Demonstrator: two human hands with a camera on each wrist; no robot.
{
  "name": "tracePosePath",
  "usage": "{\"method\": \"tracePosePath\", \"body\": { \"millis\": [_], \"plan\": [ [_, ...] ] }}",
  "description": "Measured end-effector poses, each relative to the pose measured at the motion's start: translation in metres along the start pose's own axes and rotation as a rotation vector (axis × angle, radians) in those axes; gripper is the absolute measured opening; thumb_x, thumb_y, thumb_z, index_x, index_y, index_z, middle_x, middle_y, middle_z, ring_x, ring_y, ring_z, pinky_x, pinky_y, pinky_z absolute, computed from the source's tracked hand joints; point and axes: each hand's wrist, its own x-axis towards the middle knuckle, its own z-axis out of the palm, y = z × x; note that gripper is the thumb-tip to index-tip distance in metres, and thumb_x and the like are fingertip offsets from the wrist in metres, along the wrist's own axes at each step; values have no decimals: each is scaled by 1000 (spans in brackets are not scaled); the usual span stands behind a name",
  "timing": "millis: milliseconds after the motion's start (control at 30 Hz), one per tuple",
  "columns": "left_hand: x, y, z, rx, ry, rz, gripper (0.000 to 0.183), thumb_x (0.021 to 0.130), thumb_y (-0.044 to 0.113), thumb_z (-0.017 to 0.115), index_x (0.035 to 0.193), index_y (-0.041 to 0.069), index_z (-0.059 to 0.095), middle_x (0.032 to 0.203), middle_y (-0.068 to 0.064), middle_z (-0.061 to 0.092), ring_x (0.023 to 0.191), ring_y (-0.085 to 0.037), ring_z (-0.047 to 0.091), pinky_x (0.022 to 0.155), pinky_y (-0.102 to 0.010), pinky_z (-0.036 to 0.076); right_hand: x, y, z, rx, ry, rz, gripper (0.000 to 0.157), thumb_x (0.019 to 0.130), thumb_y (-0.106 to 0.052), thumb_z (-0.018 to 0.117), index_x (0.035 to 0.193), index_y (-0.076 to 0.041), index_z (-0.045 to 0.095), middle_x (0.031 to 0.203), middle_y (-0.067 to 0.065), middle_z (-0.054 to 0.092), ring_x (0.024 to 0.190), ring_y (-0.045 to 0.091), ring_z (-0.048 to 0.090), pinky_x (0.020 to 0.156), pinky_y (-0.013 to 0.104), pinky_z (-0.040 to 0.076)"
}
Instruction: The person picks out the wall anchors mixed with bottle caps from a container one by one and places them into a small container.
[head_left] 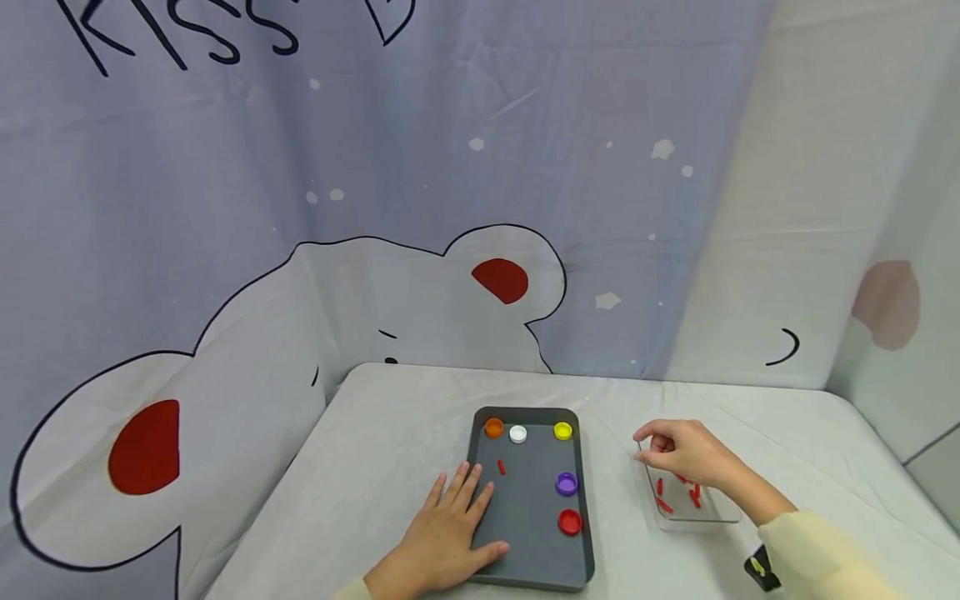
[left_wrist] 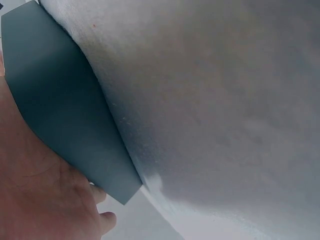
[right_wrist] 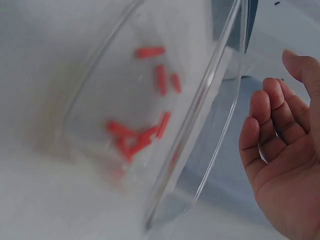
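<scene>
My left hand [head_left: 442,542] lies spread over the left edge of a dark grey tray [head_left: 528,550], fingers straight. In the left wrist view, part of that hand [left_wrist: 40,180] shows beside the tray's side [left_wrist: 65,100]. A short red stick [head_left: 502,467] lies on the tray near its fingertips. My right hand [head_left: 690,450] hovers over the far side of a clear plastic box [head_left: 705,520], fingers loosely bent. Inside the box are several red sticks [right_wrist: 160,79]. The right wrist view shows nothing between that hand's fingers.
Along the tray sit round lids: orange [head_left: 493,427], white [head_left: 517,434], yellow [head_left: 562,431], purple [head_left: 566,483] and red [head_left: 570,522]. A black object [head_left: 762,569] lies near the right sleeve. A white cloth covers the table [head_left: 405,433]; a printed curtain [head_left: 420,150] hangs behind.
</scene>
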Motion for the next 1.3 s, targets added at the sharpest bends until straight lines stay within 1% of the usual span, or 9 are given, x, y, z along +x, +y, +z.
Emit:
{"method": "tracePosePath", "body": {
  "millis": [100,233,333,533,633,767,933,1100,1300],
  "plan": [
    [0,1,-2,-10,-8,-3,86,96,74,38,157,14,40,167,-13,23,156,-33,14,122,-59,15,13,-10,10,2,-21,3,24,90,-24,78,107,-9,72,72,-9,57,55,1,46,51,22,43],
    [0,1,-1,-2,-11,-5,87,96,76,36,157,14,39,167,-13,23,156,-32,14,122,-58,16,32,-24,23,11,-37,-44,24,90,-24,78,106,-7,73,72,-9,56,61,2,47,55,22,42],
    [0,-1,3,-7,1,2,88,95,76,35,157,13,40,167,-13,24,156,-33,15,121,-59,16,45,-33,34,31,-64,-75,25,90,-24,78,107,-5,73,72,-9,56,62,2,47,56,22,42],
    [0,-2,9,-2,39,12,88,95,77,34,156,13,43,166,-13,26,155,-33,16,120,-60,17,65,-43,53,33,-107,-111,23,90,-23,78,106,-7,73,72,-10,57,63,1,48,61,21,43],
    [0,-2,7,5,36,11,88,95,77,35,155,13,43,166,-14,26,155,-33,16,120,-60,18,73,-47,62,38,-118,-141,24,90,-24,78,106,-6,73,72,-11,58,63,0,49,61,21,44],
    [-1,-2,2,3,4,0,88,95,77,34,156,14,41,167,-13,25,156,-32,15,121,-59,17,82,-53,74,57,-137,-161,26,90,-24,78,105,-4,73,70,-11,57,60,0,47,58,22,43],
    [-2,-2,0,-15,-27,1,88,96,77,32,157,14,39,167,-13,23,156,-32,12,122,-59,15,91,-60,91,44,-165,-160,27,91,-24,78,106,-3,74,67,-11,57,56,0,46,57,21,43],
    [-2,-5,4,-19,-9,14,89,95,78,31,157,13,41,167,-13,24,156,-32,12,121,-60,16,100,-67,107,47,-197,-149,29,90,-24,79,108,-3,73,69,-11,60,56,1,48,56,22,44],
    [0,-7,7,12,3,14,87,96,77,33,156,15,42,167,-12,25,156,-31,12,121,-59,16,107,-70,125,18,-250,-153,29,89,-23,79,111,-4,72,69,-11,61,56,2,51,56,22,45]
  ]
}}
